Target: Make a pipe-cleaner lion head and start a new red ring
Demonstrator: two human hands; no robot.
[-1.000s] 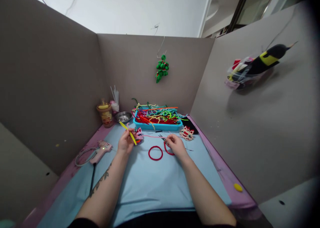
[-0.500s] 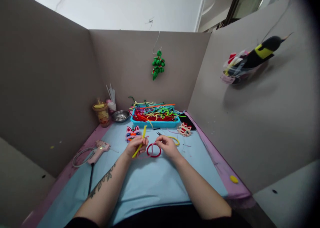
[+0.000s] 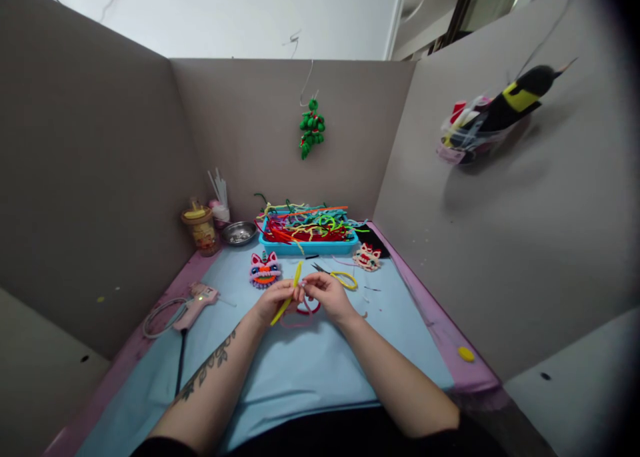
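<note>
My left hand (image 3: 275, 298) is closed around a yellow strip (image 3: 281, 311), which slants up past the fingers. My right hand (image 3: 327, 295) is pinched against the left fingertips, at a pink pipe cleaner (image 3: 299, 325) that loops below both hands. Behind and under my right fingers a red ring (image 3: 315, 308) shows in part. Scissors with yellow handles (image 3: 349, 281) lie just beyond my right hand. A pink and orange animal face (image 3: 265, 270) lies beyond my left hand, and a cream and red one (image 3: 367, 257) lies at the back right.
A blue tray (image 3: 310, 248) of colourful pipe cleaners stands at the back, beside a metal bowl (image 3: 239, 233) and a cup (image 3: 202, 230). A pink glue gun (image 3: 198, 305) lies left. Grey panels (image 3: 240, 130) enclose the table (image 3: 320, 377). A yellow disc (image 3: 466, 354) is at the right edge.
My right hand has moved left to meet my left hand. The pink pipe cleaner and red ring have shifted, and the ring is now more covered. The view has moved slightly.
</note>
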